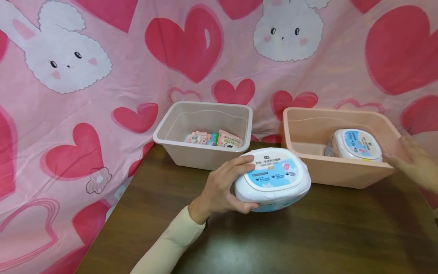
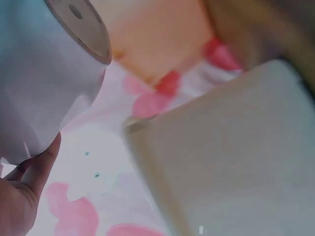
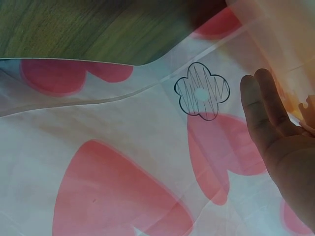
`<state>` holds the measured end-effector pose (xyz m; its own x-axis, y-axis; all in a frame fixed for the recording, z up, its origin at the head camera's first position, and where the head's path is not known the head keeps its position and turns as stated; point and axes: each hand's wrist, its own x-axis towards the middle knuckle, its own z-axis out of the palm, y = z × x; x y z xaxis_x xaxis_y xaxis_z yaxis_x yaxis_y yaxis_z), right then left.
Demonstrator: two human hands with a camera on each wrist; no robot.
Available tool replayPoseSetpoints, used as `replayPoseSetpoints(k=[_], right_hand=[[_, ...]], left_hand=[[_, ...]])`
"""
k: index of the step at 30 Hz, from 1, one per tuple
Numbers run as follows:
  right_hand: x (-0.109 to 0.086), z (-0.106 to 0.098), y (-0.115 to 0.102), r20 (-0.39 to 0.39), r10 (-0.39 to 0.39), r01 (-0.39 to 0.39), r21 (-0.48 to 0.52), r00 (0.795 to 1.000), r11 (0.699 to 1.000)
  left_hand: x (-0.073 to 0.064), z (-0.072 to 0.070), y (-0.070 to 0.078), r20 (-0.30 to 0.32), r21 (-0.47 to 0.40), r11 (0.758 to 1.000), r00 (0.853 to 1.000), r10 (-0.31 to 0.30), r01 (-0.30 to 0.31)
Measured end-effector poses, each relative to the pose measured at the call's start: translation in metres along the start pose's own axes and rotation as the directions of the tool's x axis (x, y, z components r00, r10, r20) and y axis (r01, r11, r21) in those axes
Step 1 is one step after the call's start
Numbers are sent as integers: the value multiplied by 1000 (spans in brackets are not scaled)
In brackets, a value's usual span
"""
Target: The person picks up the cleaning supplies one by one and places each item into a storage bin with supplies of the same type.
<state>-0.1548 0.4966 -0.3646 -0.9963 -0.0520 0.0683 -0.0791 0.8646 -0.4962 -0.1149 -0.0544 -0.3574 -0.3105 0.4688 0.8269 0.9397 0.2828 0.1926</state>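
Note:
My left hand (image 1: 222, 186) grips a white laundry-pod tub (image 1: 270, 169) by its left side, thumb below and fingers on the lid. The tub is held over the table with its blue-labelled lid tilted towards me. In the left wrist view its white wall (image 2: 44, 93) fills the upper left. My right hand (image 1: 414, 163), slightly blurred, is at the right end of the peach bin (image 1: 342, 173). Its fingers (image 3: 263, 108) are straight beside the bin's wall in the right wrist view. A second, similar tub (image 1: 362, 144) sits inside that bin.
A pale beige bin (image 1: 191, 156) stands at the back left, with several pink and green packets (image 1: 229, 139) inside. Both bins stand on a dark wooden table (image 1: 325, 236). Behind it hangs a pink cloth (image 1: 133, 68) with hearts and rabbits.

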Motion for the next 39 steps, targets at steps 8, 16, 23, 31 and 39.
replayPoseSetpoints(k=[8,16,23,31,39], right_hand=[[3,2,0,2,25,-25,0,1000,1000],[6,1,1,-2,36,-36,8,999,999],[5,1,-2,-1,60,-60,2,998,998],[3,2,1,-16,54,-54,14,998,998],[4,3,1,-14,52,-51,39,999,998]], left_hand=[[60,18,-12,-138,-14,999,990,-34,33],[91,63,-29,-96,126,966,972,-216,227],[119,75,-22,120,324,894,924,-362,309],[134,83,-21,254,393,856,855,-451,335],[141,84,-25,312,397,847,815,-488,355]])
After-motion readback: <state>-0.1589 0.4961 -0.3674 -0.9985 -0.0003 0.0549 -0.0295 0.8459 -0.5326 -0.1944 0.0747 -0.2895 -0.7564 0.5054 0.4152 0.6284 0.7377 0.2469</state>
